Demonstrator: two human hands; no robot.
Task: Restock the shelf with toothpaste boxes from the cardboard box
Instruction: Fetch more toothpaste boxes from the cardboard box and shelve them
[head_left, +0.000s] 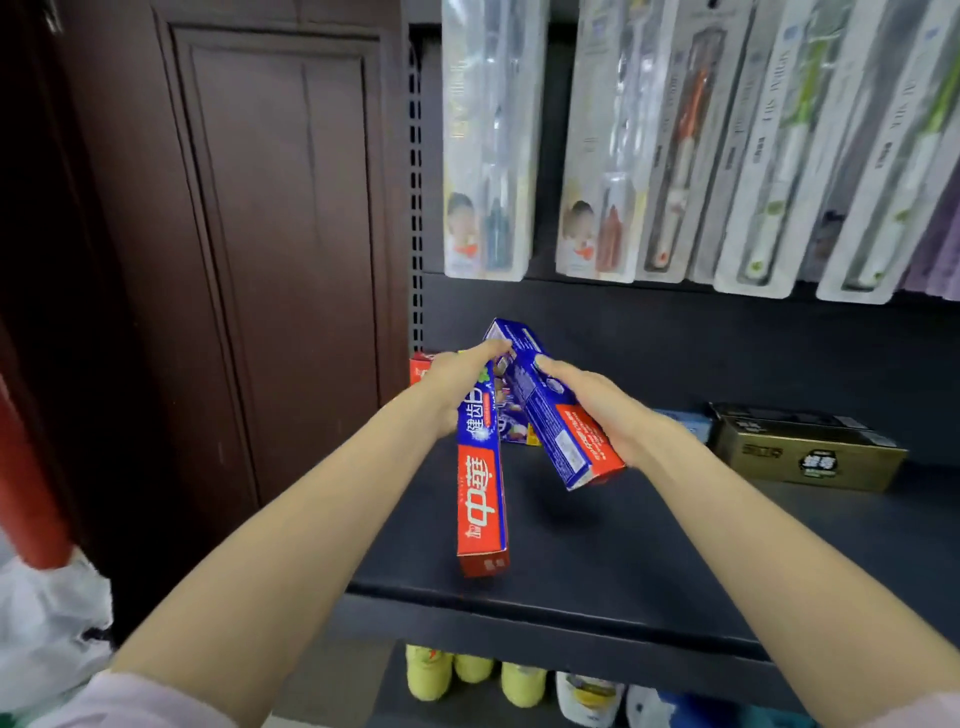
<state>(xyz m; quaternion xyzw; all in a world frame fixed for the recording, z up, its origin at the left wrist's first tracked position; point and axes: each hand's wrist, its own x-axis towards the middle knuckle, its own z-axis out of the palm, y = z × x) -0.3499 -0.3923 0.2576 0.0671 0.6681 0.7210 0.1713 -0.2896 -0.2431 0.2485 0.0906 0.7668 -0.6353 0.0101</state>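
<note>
Restocking is in progress: the left hand (457, 382) grips one toothpaste box (480, 499) and the right hand (605, 410) another (558, 415), fingers curled round each, above the shelf (649, 561). A few boxes (511, 431) apparently lie behind; the cardboard box is out of view.

Both arms outstretched, left hand (457, 382) and right hand (597, 402) each gripping.

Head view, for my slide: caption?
Each hand, left hand and right hand, holds a red-and-blue toothpaste box over the black shelf.

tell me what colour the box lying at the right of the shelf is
Gold and black box, head view.
</note>
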